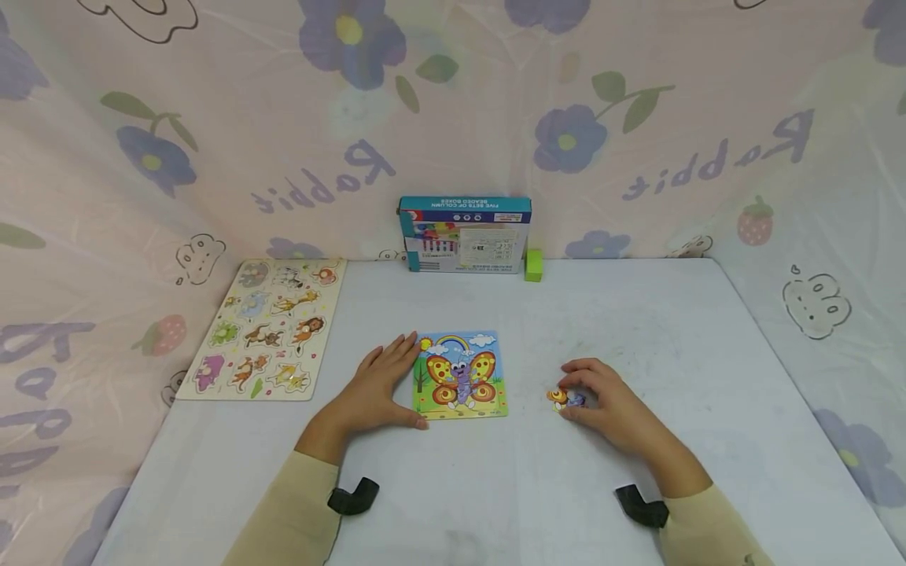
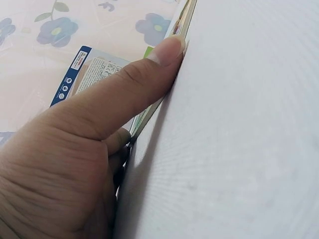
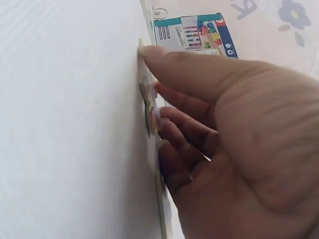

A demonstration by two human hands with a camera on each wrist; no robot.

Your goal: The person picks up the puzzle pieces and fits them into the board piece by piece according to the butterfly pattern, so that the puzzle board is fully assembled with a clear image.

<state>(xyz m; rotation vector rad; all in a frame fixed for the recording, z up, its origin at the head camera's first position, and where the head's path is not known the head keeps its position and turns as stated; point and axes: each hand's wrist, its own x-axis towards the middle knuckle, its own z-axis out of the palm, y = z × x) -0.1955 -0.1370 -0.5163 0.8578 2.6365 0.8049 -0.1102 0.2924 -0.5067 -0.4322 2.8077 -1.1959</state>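
A square butterfly puzzle (image 1: 463, 377) lies flat on the white table in the head view. At its left side is my left hand (image 1: 382, 385), fingers straight and spread, with the index finger by the upper left corner and the thumb at the lower left one. The left wrist view shows that thumb (image 2: 149, 69) against the board's edge. To the right of the board, my right hand (image 1: 609, 405) curls its thumb and fingers around a few small, colourful puzzle pieces (image 1: 557, 398) on the table. Its palm and fingers hide part of them.
A board with animal pieces (image 1: 265, 334) lies at the back left. A blue bead-set box (image 1: 467, 236) stands at the back by the printed curtain, a green block (image 1: 534, 266) beside it. Black bands cross both wrists.
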